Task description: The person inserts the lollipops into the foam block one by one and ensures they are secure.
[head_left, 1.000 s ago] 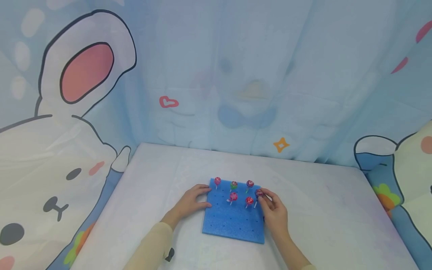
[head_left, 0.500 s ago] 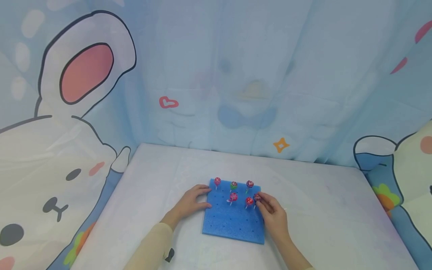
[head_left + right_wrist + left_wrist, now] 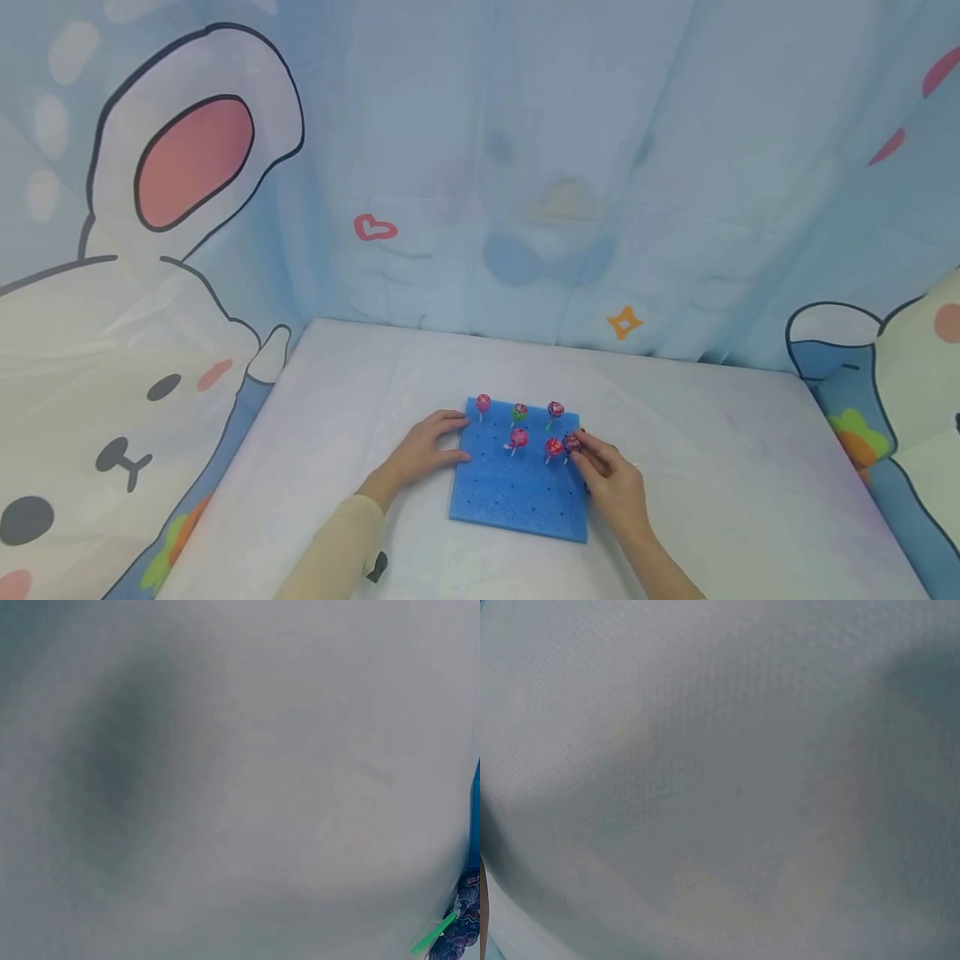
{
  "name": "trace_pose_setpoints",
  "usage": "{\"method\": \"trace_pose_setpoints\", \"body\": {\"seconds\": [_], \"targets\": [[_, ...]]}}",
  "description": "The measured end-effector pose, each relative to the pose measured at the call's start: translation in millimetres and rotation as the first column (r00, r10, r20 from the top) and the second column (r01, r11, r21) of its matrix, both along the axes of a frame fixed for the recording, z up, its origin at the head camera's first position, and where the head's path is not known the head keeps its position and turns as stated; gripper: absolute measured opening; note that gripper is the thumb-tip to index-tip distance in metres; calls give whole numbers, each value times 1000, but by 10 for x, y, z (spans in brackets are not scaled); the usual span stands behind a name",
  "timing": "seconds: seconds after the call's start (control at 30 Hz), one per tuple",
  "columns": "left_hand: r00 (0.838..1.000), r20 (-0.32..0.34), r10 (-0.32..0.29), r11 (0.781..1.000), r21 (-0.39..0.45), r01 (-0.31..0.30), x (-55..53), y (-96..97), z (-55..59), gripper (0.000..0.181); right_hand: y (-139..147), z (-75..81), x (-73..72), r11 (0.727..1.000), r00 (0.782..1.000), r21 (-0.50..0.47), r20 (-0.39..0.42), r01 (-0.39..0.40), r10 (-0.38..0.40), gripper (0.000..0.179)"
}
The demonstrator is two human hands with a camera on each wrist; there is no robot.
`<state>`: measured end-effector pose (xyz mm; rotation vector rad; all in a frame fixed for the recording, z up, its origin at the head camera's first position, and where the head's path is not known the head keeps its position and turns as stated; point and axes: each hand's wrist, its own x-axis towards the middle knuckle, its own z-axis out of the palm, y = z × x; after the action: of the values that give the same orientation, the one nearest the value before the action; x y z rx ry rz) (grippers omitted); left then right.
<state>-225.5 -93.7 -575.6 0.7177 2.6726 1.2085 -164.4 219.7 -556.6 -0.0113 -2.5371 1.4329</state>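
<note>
A blue foam board [image 3: 517, 505] with rows of small holes lies on the table. Several wrapped lollipops, such as a pink lollipop [image 3: 483, 403] and a red lollipop [image 3: 553, 447], stand upright in its far half. At the board's right edge my right hand [image 3: 613, 483] pinches a dark purple-red lollipop [image 3: 571, 442] by its head, its white stick pointing down at the board. Across from it, my left hand [image 3: 426, 450] rests with thumb and fingers spread against the left edge. In the right wrist view, dark purple lollipops [image 3: 469, 907], one with a green stick, show beside the blue board.
The white-covered table [image 3: 735, 467] extends around the board on every side. Behind it hangs a light blue curtain [image 3: 525, 167] with cartoon prints. Pale cloth fills nearly all of both wrist views.
My right hand has brought the lollipop slightly down and to the left, closer to the red one. The left hand and the board have stayed in place.
</note>
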Motion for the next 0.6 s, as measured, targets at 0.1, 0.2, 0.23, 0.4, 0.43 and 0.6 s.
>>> {"method": "trace_pose_setpoints", "body": {"seconds": [0.1,0.2,0.23,0.4,0.43,0.6], "targets": [[1000,0,-2,1000,6,2,6,-2,3,58,5,-5,-1,1000,1000,12,8,7,-7,34],[1000,0,-4,1000,8,4,8,-3,6,59,9,-6,-3,1000,1000,15,9,8,-9,34],[1000,2,-4,1000,9,4,9,-3,9,58,10,-5,-4,1000,1000,17,7,8,-8,34],[1000,4,-5,1000,6,5,7,-2,21,59,11,10,-6,1000,1000,23,1,-5,5,34],[1000,4,-5,1000,5,5,7,-1,24,59,11,15,-7,1000,1000,23,0,-10,10,34],[1000,-10,-9,1000,5,9,9,-2,25,59,25,44,-11,999,999,15,10,-33,33,34]]}}
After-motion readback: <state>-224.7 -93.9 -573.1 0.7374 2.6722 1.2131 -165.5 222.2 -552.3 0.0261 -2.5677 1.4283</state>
